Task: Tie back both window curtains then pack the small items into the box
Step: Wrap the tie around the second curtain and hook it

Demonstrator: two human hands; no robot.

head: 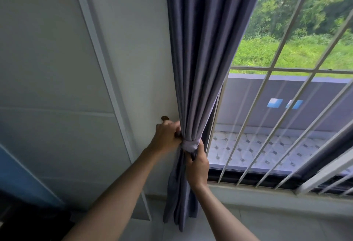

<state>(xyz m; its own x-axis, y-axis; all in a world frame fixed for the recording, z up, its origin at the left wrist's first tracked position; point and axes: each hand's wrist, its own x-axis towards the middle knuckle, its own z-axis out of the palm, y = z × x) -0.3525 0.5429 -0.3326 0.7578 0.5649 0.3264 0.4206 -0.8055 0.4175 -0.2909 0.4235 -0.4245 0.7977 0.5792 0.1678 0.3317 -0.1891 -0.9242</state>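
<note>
A grey-blue curtain (206,50) hangs gathered at the left side of the window, bunched tight at waist height. A paler tie-back band (190,144) wraps around the bunch. My left hand (166,137) grips the band's end on the curtain's left side, close to a small dark wall hook (164,118). My right hand (197,166) holds the band and the folds just below the wrap on the right. The box and the small items are out of view.
White window bars (267,126) and the sill (267,193) run to the right of the curtain. A white wall with a raised trim strip (107,80) stands at left. A dark object sits at the bottom left corner.
</note>
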